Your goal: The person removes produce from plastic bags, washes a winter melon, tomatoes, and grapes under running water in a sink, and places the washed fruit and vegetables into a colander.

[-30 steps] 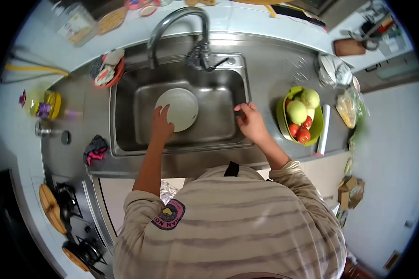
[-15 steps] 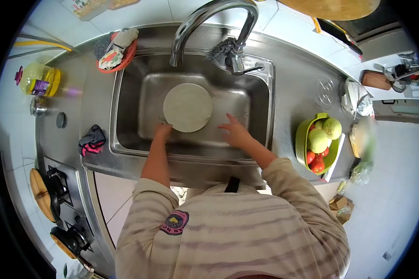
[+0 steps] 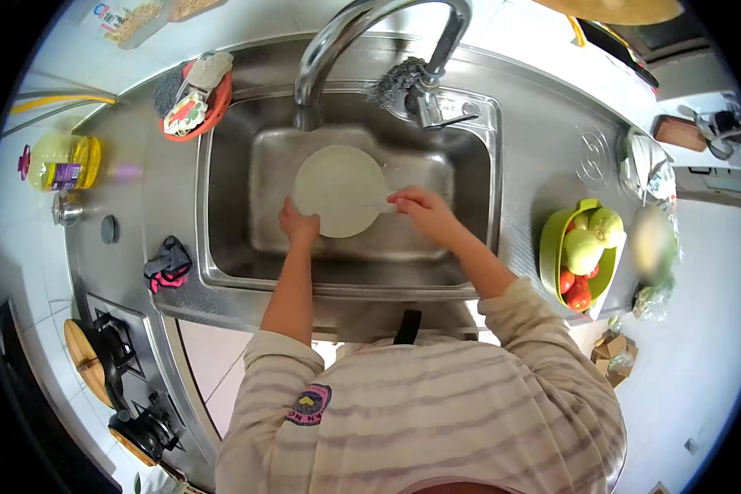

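Observation:
A round, pale, plate-like dish [image 3: 337, 181] lies in the steel sink [image 3: 263, 251], below the faucet spout. Whether it is flat or hollow I cannot tell. At its lower left edge my left hand [image 3: 298, 224] is closed on the rim, thumb toward the top. My right hand [image 3: 424, 212] is at the right edge with its fingers pinched together. A thin whitish strip [image 3: 387, 207] runs from those fingers onto the dish; what it is stays unclear.
A chrome faucet [image 3: 309, 82] arches over the sink, a scouring pad [image 3: 397, 81] by its base. On the left stand a red basket [image 3: 221, 103], an oil bottle [image 3: 78, 160] and a crumpled cloth [image 3: 169, 263]. A green basket [image 3: 549, 247] of vegetables sits right.
My right hand, earlier apart from the dish with fingers spread, has closed at its right edge. My left hand has shifted up along the rim. The view has moved slightly.

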`<state>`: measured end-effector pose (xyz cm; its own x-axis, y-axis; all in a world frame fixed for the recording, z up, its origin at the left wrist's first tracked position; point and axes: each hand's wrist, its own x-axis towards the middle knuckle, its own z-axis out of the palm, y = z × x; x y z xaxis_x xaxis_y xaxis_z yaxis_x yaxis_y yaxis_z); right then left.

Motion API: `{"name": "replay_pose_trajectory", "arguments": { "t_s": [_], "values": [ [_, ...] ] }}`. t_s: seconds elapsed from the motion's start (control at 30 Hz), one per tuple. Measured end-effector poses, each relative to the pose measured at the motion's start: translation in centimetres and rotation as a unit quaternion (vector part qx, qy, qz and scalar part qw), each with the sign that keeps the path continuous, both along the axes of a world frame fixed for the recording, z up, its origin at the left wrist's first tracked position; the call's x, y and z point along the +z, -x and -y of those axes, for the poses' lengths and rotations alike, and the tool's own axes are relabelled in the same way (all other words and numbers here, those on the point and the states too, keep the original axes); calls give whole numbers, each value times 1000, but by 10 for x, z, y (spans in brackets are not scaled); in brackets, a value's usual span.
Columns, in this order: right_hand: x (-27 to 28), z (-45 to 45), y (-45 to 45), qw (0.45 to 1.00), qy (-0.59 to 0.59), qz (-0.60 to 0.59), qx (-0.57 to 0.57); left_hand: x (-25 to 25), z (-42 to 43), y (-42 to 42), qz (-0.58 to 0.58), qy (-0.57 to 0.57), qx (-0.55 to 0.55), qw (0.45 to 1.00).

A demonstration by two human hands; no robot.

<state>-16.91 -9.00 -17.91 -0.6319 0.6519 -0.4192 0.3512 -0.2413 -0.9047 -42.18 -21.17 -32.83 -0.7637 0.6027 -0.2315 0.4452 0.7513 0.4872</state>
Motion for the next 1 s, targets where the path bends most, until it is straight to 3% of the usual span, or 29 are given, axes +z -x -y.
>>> {"name": "replay_pose_trajectory", "arguments": {
  "t_s": [0.03, 0.1, 0.2, 0.27, 0.3, 0.33, 0.4, 0.47, 0.53, 0.57, 0.6, 0.63, 0.67, 0.73, 0.8, 0.87, 0.9, 0.97, 1.0],
  "values": [
    [28, 3, -11, 998, 16, -60, -30, 16, 0, -4, 3, -2, -10, 1000],
    [69, 15, -29, 993, -55, -94, -43, 62, -16, -32, 29, -87, -187, 978],
    [125, 30, -56, 962, -226, -151, -29, 68, -22, -61, 60, -129, -300, 943],
    [143, 37, -65, 942, -274, -179, -77, 70, -26, -79, 94, -139, -338, 926],
    [138, 41, -70, 952, -226, -177, -106, 71, -26, -86, 107, -106, -331, 931],
    [128, 38, -72, 938, -285, -170, -101, 73, -27, -92, 118, -71, -322, 937],
    [112, 41, -79, 969, -197, -89, -118, 75, -29, -102, 111, -70, -360, 924],
    [72, 41, -89, 965, -217, -64, -132, 76, -33, -109, 102, -64, -392, 912],
    [72, 46, -101, 960, -235, -40, -143, 81, -39, -119, 70, -63, -429, 899],
    [73, 51, -109, 945, -263, 181, -65, 83, -41, -125, 68, -65, -437, 895],
    [81, 55, -116, 878, -274, 392, 16, 102, -44, -136, 74, -77, -429, 897],
    [92, 55, -124, 877, -229, 421, 26, 119, -49, -144, 80, -89, -420, 899],
    [98, 59, -134, 875, -232, 425, 14, 133, -55, -150, 79, -96, -430, 894],
    [108, 72, -156, 877, -346, 325, -79, 153, -61, -167, 50, -109, -417, 901],
    [122, 76, -173, 852, -407, 300, -135, 149, -71, -173, 19, -174, -435, 883],
    [136, 74, -190, 854, -425, 259, -152, 169, -85, -185, -128, -223, -441, 860],
    [138, 72, -200, 864, -433, 195, -169, 181, -94, -192, -126, -234, -450, 853],
    [153, 64, -225, 869, -431, 163, -180, 201, -111, -209, 103, -180, -387, 898],
    [164, 61, -239, 865, -439, 145, -193, 201, -120, -216, 104, -185, -393, 895]
  ]
}}
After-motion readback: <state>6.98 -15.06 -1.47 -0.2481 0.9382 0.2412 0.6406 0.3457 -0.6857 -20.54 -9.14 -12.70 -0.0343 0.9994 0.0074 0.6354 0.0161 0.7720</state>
